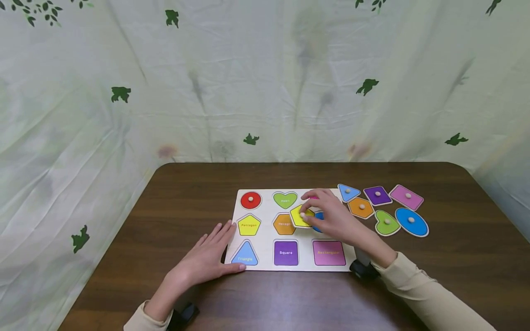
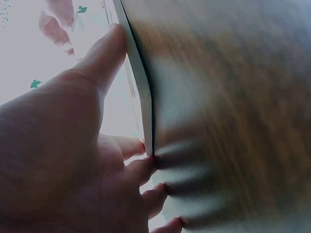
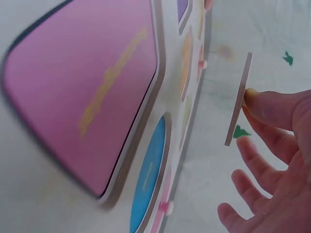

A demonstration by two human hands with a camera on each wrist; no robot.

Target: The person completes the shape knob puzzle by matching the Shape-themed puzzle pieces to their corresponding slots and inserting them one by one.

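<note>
A white shape-puzzle board (image 1: 265, 253) lies on the table, with printed, named recesses. My right hand (image 1: 331, 216) pinches a yellow pentagon piece (image 1: 296, 217) by its knob, over the board's middle beside the orange hexagon recess (image 1: 283, 225). In the right wrist view the pentagon piece (image 3: 239, 99) is seen edge-on, raised off the board. The yellow pentagon recess (image 1: 249, 225) is bare, left of the hexagon. My left hand (image 1: 207, 255) rests at the board's left edge, fingers extended, thumb on the near corner by the triangle recess (image 1: 244, 255). A red circle piece (image 1: 250, 200) sits in its recess.
Right of the board lie loose knobbed pieces: a blue triangle (image 1: 348, 192), orange hexagon (image 1: 361, 208), purple square (image 1: 377, 196), pink rectangle (image 1: 406, 197), green heart (image 1: 387, 223) and blue oval (image 1: 411, 222). A leaf-patterned curtain (image 1: 265, 92) hangs behind the brown table (image 1: 186, 184).
</note>
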